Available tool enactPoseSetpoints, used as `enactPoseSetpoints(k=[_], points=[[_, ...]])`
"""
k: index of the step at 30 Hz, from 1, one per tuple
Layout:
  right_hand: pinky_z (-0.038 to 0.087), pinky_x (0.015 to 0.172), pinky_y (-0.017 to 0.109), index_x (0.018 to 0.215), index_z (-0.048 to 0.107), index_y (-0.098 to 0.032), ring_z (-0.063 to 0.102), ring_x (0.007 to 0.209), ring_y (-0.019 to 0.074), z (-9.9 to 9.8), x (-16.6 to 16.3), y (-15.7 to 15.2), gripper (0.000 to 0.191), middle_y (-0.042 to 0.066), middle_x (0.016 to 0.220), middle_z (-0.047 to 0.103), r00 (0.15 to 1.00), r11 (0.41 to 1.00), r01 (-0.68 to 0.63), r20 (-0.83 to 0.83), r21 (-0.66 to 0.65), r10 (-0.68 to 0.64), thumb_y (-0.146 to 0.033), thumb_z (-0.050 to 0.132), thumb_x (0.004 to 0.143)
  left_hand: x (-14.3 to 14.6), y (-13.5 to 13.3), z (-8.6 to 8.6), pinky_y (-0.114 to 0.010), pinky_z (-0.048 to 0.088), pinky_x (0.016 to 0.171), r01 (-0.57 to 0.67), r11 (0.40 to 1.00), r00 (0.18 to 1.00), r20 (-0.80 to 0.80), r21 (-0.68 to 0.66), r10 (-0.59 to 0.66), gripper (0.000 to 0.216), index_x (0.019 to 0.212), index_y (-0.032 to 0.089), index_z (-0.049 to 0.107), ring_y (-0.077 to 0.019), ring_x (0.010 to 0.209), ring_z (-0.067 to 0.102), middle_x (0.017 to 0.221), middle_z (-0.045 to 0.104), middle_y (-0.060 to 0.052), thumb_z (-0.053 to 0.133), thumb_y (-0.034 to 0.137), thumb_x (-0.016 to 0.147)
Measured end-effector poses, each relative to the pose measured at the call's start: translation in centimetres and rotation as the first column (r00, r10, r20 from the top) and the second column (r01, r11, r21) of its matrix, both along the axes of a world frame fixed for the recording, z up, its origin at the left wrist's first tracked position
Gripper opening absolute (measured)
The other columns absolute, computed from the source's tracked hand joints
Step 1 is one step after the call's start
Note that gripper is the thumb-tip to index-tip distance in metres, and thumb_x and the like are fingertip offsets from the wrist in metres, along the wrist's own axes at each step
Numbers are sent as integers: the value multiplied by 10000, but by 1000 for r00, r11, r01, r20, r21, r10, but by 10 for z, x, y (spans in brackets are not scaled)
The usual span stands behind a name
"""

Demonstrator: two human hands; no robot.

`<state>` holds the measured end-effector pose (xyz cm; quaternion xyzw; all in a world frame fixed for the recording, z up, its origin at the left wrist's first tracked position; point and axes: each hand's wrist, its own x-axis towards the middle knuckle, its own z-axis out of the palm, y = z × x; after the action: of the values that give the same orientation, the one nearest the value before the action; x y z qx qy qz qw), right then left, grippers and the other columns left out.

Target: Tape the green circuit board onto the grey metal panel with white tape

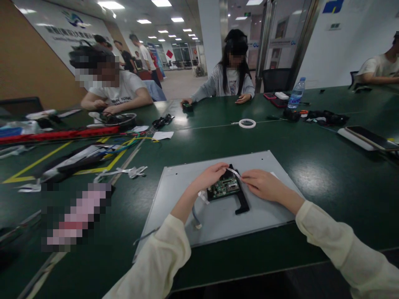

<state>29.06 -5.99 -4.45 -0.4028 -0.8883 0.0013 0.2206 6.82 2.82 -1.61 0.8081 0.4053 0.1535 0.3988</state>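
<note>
A pale grey panel [181, 207] lies on the green table in front of me. On it rests a green circuit board [222, 187] in a black frame [242, 203] with an arm reaching toward me. Between my hands a narrow white strip [234, 171], which looks like tape, runs over the board's far right corner. My left hand [210, 177] pinches its left end over the frame's far edge. At the other end, the fingers of my right hand [263, 185] are closed on the strip. A grey cable [195, 216] with a white connector hangs out left of the board.
A roll of white tape [247, 123] lies beyond the panel. To the left are crumpled white strips [124, 172], a blurred-out pink item [79, 216] and loose wires. A water bottle [296, 93] and a phone [372, 138] are on the right. Other people sit across the table.
</note>
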Motion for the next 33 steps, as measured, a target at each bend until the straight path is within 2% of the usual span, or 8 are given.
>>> enactPoseSetpoints(k=[9, 16, 22, 26, 30, 33], points=[[481, 900, 379, 1058, 670, -161, 588, 1001, 194, 1, -1, -5, 302, 81, 1084, 651, 999, 999, 29, -25, -35, -30, -200, 415, 901, 0, 3, -6, -316, 363, 1042, -19, 1000, 1000, -6, 4, 19, 408, 1158, 194, 585, -194, 1162, 536, 1232, 612, -40, 383, 352, 841], [447, 960, 402, 1203, 589, -172, 524, 1124, 198, 1, -5, -7, 345, 100, 1197, 590, 997, 994, 35, -69, -102, -42, -206, 462, 884, 3, 4, -7, -339, 361, 1046, -11, 1000, 1000, -16, 17, 11, 416, 1163, 186, 579, -199, 1172, 532, 1244, 606, -54, 406, 287, 798], [458, 941, 369, 1118, 643, -205, 552, 1076, 175, 4, -3, -8, 293, 67, 1132, 631, 986, 987, 39, -152, -158, -63, -185, 483, 874, 4, 5, -6, -338, 349, 1056, 7, 1000, 1000, -7, -18, -7, 454, 1188, 161, 558, -198, 1179, 529, 1264, 592, -78, 419, 230, 762], [461, 913, 355, 1042, 677, -194, 577, 1012, 170, 9, 0, -12, 267, 61, 1067, 658, 981, 984, 56, -173, -172, -86, -159, 477, 867, 6, 5, -6, -333, 311, 1078, -31, 999, 1000, -6, -37, 30, 477, 1201, 150, 554, -207, 1230, 488, 1305, 562, -90, 454, 199, 737], [466, 871, 334, 968, 688, -183, 595, 944, 166, 12, 3, -15, 243, 58, 998, 671, 982, 981, 77, -158, -178, -105, -154, 469, 867, 4, 1, 0, -351, 321, 1066, -62, 987, 995, 74, -149, 74, 425, 1171, 166, 582, -232, 1218, 498, 1279, 586, -77, 501, 300, 777], [465, 867, 344, 951, 683, -188, 597, 941, 172, 11, 6, -15, 227, 56, 989, 670, 976, 979, 112, -167, -168, -140, -168, 473, 868, 0, -2, 6, -366, 287, 1084, -131, 972, 966, 196, -196, 170, 401, 1114, 188, 624, -249, 1228, 484, 1257, 603, -61, 545, 405, 787]])
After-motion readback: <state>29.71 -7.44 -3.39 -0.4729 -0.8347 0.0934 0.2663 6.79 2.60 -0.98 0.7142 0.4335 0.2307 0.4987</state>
